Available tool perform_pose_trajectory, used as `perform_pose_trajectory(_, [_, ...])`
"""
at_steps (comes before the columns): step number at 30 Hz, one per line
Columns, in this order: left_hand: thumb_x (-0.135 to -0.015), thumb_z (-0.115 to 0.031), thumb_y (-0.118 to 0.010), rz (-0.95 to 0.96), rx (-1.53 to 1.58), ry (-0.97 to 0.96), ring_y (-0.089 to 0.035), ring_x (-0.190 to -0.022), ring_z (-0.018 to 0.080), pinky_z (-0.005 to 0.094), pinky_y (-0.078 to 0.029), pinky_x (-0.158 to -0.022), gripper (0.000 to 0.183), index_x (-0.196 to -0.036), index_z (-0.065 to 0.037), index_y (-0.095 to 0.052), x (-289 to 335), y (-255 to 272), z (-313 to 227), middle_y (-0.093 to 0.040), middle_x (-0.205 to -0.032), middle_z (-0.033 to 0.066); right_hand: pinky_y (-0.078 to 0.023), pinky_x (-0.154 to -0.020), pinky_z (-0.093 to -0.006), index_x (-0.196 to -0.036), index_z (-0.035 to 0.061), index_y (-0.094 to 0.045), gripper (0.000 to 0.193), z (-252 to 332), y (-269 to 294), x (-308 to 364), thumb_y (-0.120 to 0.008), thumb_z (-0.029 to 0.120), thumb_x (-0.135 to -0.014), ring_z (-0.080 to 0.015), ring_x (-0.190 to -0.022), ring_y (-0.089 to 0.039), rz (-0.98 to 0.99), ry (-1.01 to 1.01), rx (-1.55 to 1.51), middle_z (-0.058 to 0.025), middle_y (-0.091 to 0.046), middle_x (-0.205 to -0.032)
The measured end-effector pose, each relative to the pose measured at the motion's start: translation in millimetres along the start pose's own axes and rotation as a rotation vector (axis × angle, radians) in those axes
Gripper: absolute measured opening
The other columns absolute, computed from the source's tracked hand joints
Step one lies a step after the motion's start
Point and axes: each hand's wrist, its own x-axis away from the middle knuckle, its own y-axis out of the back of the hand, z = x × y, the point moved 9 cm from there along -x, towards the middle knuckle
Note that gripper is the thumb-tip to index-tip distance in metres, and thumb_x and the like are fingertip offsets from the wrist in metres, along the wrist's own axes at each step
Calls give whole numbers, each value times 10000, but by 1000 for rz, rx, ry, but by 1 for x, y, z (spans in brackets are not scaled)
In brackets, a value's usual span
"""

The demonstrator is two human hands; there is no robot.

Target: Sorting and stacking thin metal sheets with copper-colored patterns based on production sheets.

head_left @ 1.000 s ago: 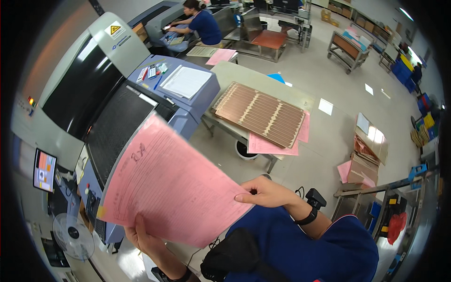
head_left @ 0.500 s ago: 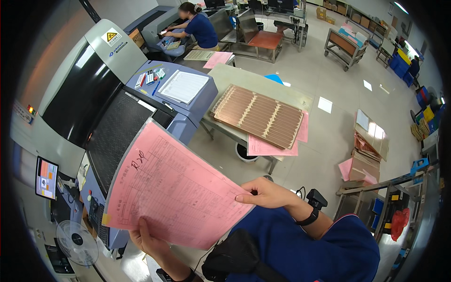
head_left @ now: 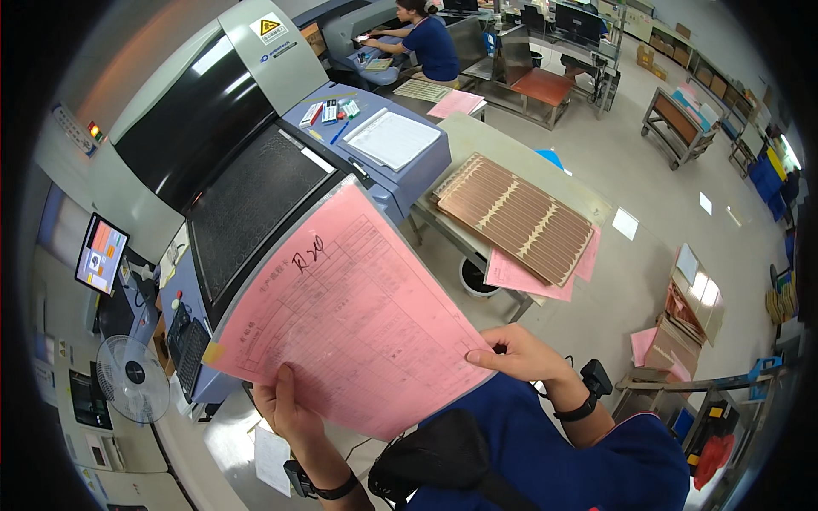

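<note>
A pink printed form in a clear sleeve (head_left: 341, 315) is held up in front of me, tilted, with handwriting near its top. My left hand (head_left: 290, 409) grips its lower left edge, thumb on the front and the other fingers hidden behind. At the lower right edge, my right hand (head_left: 524, 353) pinches it between thumb and fingers. Beyond the form, a stack of copper-coloured panels (head_left: 520, 217) lies on a table (head_left: 477, 136), with pink sheets (head_left: 528, 277) sticking out beneath. Neither hand touches the stack.
To the left stands a large machine (head_left: 187, 111) with a dark bed (head_left: 256, 204); a white paper pad (head_left: 392, 138) and pens lie on its blue side. A fan (head_left: 134, 379), keyboard (head_left: 187, 349) and monitor (head_left: 102, 253) are at far left. Another person (head_left: 430, 47) sits at the back. More panels (head_left: 673, 345) rest at right.
The view has turned left, so the surroundings appear further right. Both hands keep hold of the pink form, which now sits slightly higher and further right in the picture.
</note>
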Motion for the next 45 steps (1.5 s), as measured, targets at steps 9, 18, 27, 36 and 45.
perform_pose_trajectory(9, [-867,14,-454,63,140,-72,-531,-1038,181,297,-375,-932,254,-1102,63,-537,0,9,-1,-576,-1120,140,-375,-521,-260,-916,-36,-632,302,19,-6,4,-615,261,-867,-73,-604,-418,84,136,87,-14,-505,-625])
perform_pose_trajectory(18, [-867,-3,-464,70,151,-76,-548,-1007,198,315,-391,-925,231,-1064,84,-546,1,2,-5,-579,-1110,162,-449,-596,-273,-998,-3,-641,305,21,-10,10,-627,263,-849,-90,-666,-515,184,59,131,-75,-634,-739])
perform_pose_trajectory(27, [-870,-26,-486,48,87,-82,-561,-968,183,294,-402,-896,225,-1056,83,-553,4,-3,-9,-596,-1077,153,-462,-623,-277,-1026,-3,-637,323,17,-9,11,-622,270,-852,-99,-689,-537,166,76,110,-84,-651,-778])
perform_pose_trajectory(36, [-873,-43,-496,76,113,-64,-546,-992,183,295,-390,-908,247,-1088,73,-533,5,-1,-3,-584,-1098,145,-458,-645,-281,-1020,-7,-641,336,12,-9,12,-621,284,-852,-107,-705,-540,153,55,113,-95,-662,-800])
perform_pose_trajectory(45, [-872,-42,-497,72,83,-71,-543,-991,185,301,-381,-916,239,-1077,74,-537,6,0,-3,-587,-1090,153,-453,-644,-276,-1024,-8,-639,343,11,-8,10,-623,290,-855,-98,-700,-527,150,43,123,-85,-664,-799])
